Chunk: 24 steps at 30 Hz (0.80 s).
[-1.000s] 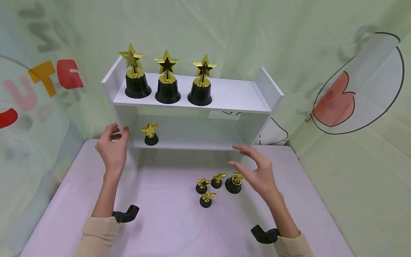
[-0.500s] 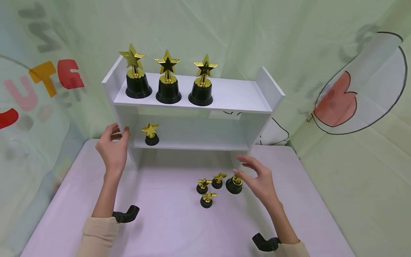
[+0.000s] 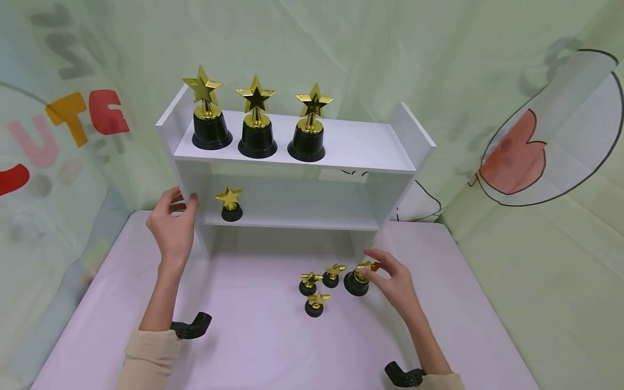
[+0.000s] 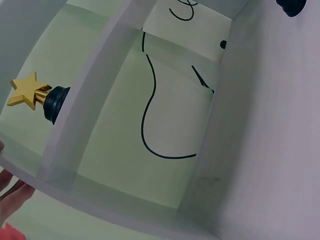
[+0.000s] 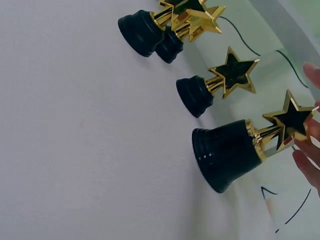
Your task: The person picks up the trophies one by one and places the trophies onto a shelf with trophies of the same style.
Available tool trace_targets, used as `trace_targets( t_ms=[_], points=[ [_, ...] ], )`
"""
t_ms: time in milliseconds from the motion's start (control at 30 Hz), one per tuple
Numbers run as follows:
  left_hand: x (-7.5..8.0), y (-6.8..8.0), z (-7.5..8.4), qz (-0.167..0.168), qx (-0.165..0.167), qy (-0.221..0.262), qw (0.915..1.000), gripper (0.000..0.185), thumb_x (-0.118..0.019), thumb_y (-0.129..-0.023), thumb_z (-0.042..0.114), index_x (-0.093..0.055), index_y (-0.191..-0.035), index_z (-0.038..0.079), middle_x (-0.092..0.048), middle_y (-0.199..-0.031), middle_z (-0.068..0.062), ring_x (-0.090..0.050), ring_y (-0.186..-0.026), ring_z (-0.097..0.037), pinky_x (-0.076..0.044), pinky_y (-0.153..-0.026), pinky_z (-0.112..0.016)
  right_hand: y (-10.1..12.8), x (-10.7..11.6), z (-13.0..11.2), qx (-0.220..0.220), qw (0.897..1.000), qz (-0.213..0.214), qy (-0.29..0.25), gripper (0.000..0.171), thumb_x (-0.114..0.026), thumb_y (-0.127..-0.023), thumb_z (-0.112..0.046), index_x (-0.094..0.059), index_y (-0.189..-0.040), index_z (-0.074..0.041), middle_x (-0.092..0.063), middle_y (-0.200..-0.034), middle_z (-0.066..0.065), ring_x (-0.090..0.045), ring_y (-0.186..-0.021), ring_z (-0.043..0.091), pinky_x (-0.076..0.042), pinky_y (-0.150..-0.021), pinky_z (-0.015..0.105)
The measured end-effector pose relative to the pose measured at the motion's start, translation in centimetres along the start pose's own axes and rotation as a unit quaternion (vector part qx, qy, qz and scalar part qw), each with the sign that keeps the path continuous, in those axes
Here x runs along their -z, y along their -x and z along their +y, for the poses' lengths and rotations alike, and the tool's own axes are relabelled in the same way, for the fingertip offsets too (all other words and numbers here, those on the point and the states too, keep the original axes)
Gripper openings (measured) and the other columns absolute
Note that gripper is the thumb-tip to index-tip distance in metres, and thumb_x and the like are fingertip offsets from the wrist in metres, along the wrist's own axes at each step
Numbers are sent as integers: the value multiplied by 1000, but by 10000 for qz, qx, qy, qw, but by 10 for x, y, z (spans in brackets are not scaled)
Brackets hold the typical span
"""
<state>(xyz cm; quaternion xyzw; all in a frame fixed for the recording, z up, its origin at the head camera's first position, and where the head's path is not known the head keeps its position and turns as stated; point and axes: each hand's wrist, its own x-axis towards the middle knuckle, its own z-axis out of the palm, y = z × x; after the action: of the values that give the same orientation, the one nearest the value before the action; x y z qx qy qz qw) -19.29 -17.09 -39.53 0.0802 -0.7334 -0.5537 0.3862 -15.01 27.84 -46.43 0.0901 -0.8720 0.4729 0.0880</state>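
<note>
My left hand (image 3: 173, 225) grips the left side panel of a white shelf unit (image 3: 292, 223), thumb at the front edge. Its fingertips (image 4: 15, 197) show at the panel in the left wrist view. My right hand (image 3: 392, 281) has its fingers around the gold star of a larger trophy (image 5: 227, 152) with a black base, which stands upright on the table. Some fingertips (image 5: 306, 162) touch the star. Left of it stand several smaller star trophies (image 3: 314, 308). On the top shelf are three large trophies (image 3: 257, 138); one small trophy (image 3: 231, 211) stands on the middle shelf.
A pale table (image 3: 253, 336) lies under everything. Behind and beside it hangs a light green printed curtain (image 3: 351, 59). Black camera mounts (image 3: 192, 326) sit on both wrists.
My right hand has come down from beside the middle shelf to the larger trophy on the table, and its fingers have closed around the star. My left hand stays put on the shelf unit.
</note>
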Motion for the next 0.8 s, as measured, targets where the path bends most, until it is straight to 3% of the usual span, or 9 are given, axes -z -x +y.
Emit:
trace_targets(
  t_ms=[167, 300, 500, 667, 800],
  points=[
    [-1, 0, 1, -31, -56, -107, 9999, 27, -69, -97, 17, -75, -120, 4, -74, -108, -18, -58, -79, -2, -46, -68, -13, 1, -2, 12, -283, 9995, -97, -107, 47, -79, -92, -20, -64, -136, -9, -66, -137, 9, -62, -124, 26, -47, -103, 19],
    [0, 0, -1, -24, -94, -175, 9998, 28, -69, -97, 19, -74, -120, 4, -74, -108, -18, -58, -79, -2, -46, -68, -12, 2, -5, 19, -378, 9991, -98, -165, 47, -79, -92, -20, -64, -136, -8, -67, -136, 9, -63, -121, 22, -50, -103, 26],
    [1, 0, -2, 40, -78, -162, 9998, 28, -70, -97, 19, -74, -120, 4, -74, -108, -17, -58, -78, -2, -46, -67, -12, 4, -11, 27, -645, 9957, -112, -651, 48, -81, -89, -17, -66, -134, -7, -67, -135, 12, -62, -118, 11, -52, -98, 20],
    [0, 0, -2, 38, -59, -138, 9999, 28, -70, -97, 19, -74, -120, 4, -74, -108, -17, -58, -79, -3, -46, -68, -13, 8, -14, 31, -1117, 9905, -109, -791, 53, -83, -88, -22, -64, -136, -9, -67, -135, 11, -64, -120, 19, -54, -88, 17],
    [0, 0, -2, 19, -41, -131, 9999, 28, -69, -97, 19, -74, -120, 4, -74, -108, -16, -58, -79, -3, -46, -68, -14, 10, -18, 35, -1423, 9870, -107, -744, 55, -84, -87, -24, -63, -136, -9, -66, -134, 13, -63, -127, 28, -53, -89, 16]
  ],
)
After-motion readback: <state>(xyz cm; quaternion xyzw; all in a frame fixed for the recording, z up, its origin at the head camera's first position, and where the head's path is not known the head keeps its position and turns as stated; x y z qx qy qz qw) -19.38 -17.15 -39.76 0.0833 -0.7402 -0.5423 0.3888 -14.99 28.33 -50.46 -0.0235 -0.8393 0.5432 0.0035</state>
